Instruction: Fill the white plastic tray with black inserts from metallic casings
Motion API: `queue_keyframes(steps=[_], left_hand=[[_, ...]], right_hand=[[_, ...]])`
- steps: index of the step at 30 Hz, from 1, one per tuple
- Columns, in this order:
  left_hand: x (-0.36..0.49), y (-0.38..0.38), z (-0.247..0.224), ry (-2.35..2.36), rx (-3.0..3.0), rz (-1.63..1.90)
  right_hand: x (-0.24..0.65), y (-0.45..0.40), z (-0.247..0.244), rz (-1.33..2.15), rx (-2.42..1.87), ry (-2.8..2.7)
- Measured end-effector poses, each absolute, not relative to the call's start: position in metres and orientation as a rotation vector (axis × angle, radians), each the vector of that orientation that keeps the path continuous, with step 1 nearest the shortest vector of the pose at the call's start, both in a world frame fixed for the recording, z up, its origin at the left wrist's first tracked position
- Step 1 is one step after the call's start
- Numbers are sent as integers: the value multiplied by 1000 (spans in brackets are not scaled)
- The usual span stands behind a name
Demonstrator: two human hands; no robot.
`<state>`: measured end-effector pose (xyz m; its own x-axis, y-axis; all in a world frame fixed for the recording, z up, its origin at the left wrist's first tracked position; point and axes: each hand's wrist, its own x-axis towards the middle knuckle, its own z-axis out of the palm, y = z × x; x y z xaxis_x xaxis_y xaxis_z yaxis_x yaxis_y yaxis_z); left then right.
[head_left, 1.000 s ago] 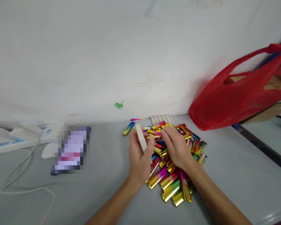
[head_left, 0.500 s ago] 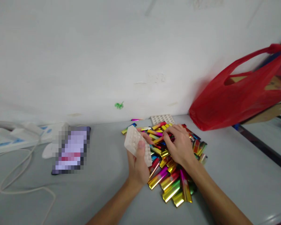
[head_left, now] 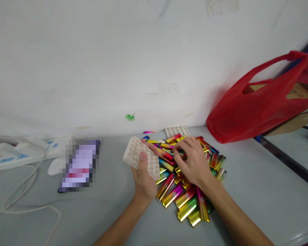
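1. Nearest on the grey table, the low end of a pile of shiny metallic pieces fans out, their gold ends pointing towards the near side; red, green and magenta show farther up.
2. To the left, a pale cable loops across the table.
3. The left hand is clamped on a white dimpled block, thumb across its studded face; the block is tilted, raised at the pile's left side. Its outstretched fingers reach over the pile's left part.
4. The right hand bends over the middle of the pile, thumb and forefinger tips close together near a red piece; whether they grip anything, I cannot tell.
5. Well to the left lies a phone, its screen pixelated, with a white power strip beyond its left side.
6. Beyond the pile, a second white block lies near the wall.
7. Far right, a red plastic bag leans over, cardboard showing inside.
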<state>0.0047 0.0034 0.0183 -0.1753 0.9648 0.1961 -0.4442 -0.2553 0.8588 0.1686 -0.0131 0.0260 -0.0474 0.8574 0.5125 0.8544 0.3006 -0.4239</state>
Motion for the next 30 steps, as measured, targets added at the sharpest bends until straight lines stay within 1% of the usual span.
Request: queue_keyframes(steps=[5,8,10,13,15,19,22,26,30], left_hand=[[-22,19,38,960,917,1672],[-53,24,44,1320,1099,1399],[-75,23,44,1455,1246,1196],[-101,17,41,1502,1307,1082],[-112,13,39,1615,1362,975],[-123,7,36,1728,1636,647],[-128,7,34,1756,1937,483],[-124,14,37,1816,2410,373],[-102,39,41,1769,2515,437]], right_hand=[[153,-24,36,91,-1386,-2054],[143,-31,38,151,-1285,-2218],[136,-35,39,172,-1223,-2340],[127,-41,40,218,-1146,-2530],[123,-44,40,255,-1131,-2610],[126,-47,39,288,-1165,-2594],[128,-43,40,257,-1181,-2542],[122,-27,42,196,-1218,-2554],[115,-6,40,103,-1275,-2574]])
